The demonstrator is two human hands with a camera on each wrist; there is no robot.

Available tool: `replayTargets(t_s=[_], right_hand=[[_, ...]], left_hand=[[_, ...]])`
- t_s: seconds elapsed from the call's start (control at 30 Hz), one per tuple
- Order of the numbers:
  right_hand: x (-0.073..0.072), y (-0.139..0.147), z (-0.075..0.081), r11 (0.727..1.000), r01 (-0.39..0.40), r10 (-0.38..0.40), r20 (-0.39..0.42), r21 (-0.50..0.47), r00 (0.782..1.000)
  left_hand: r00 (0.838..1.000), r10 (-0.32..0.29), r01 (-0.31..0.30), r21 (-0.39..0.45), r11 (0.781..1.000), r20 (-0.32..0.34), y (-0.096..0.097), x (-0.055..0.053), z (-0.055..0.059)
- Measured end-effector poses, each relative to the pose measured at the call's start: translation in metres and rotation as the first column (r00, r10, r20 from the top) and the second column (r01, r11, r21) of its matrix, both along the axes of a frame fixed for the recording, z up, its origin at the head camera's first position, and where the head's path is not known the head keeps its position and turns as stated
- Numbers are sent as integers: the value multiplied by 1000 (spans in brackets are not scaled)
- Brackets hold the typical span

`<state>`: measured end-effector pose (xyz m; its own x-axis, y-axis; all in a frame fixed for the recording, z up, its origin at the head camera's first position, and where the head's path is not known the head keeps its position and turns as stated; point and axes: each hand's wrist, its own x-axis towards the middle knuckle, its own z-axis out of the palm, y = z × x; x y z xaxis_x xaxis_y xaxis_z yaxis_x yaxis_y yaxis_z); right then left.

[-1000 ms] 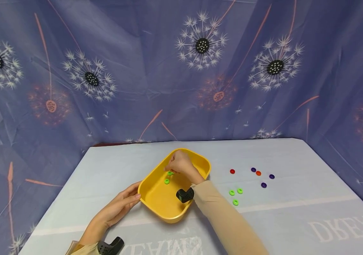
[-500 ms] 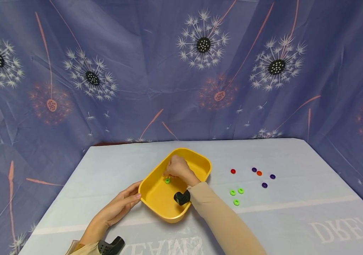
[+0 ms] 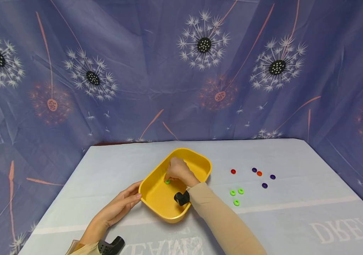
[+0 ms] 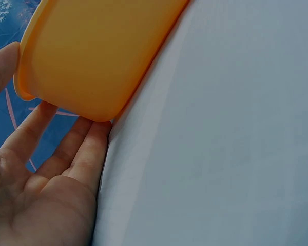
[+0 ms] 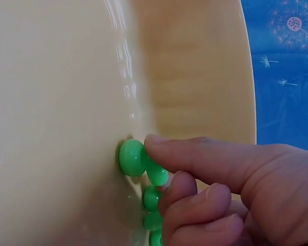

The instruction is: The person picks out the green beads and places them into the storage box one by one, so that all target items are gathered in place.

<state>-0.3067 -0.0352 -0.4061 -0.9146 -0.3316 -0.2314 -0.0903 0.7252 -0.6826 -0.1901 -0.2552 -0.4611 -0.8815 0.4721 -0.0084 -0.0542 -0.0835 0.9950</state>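
Observation:
My right hand [image 3: 179, 168] reaches down into the yellow tray [image 3: 159, 209]. In the right wrist view its thumb and index finger pinch a small green ring [image 5: 157, 173], which meets another green ring [image 5: 131, 158] by the tray's wall. More green rings [image 5: 152, 221] show below, partly behind the curled fingers. From the head, most of these rings are hidden under the hand. My left hand [image 3: 120, 204] touches the tray's near left corner from outside. In the left wrist view its fingers extend to the tray's outer wall, with the thumb near the rim.
Right of the tray, several green rings [image 3: 236, 202] lie on the white-covered table [image 3: 296, 226]. A red ring [image 3: 233, 171], an orange ring [image 3: 259, 174] and several purple rings [image 3: 264, 185] lie farther back. A blue patterned cloth [image 3: 156, 71] hangs behind the table.
My right hand has gone lower into the tray and slightly towards me, now covering most of the green rings there. The left hand and the tray stay in place.

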Motion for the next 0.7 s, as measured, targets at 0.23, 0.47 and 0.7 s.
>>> replayTargets(t_s=[0.23, 0.47, 0.7], right_hand=[[1, 1, 0, 1000, 0, 0, 1, -28, 1000], [-1, 0, 1, 1000, 8, -8, -3, -28, 1000], [-2, 6, 7, 989, -6, -4, -66, -149, 998]], left_hand=[[1000, 2, -2, 4, 1000, -1, -1, 0, -1], [1000, 0, 0, 4, 1000, 0, -1, 1, -1], [1000, 3, -3, -11, 1000, 4, -1, 0, 0]])
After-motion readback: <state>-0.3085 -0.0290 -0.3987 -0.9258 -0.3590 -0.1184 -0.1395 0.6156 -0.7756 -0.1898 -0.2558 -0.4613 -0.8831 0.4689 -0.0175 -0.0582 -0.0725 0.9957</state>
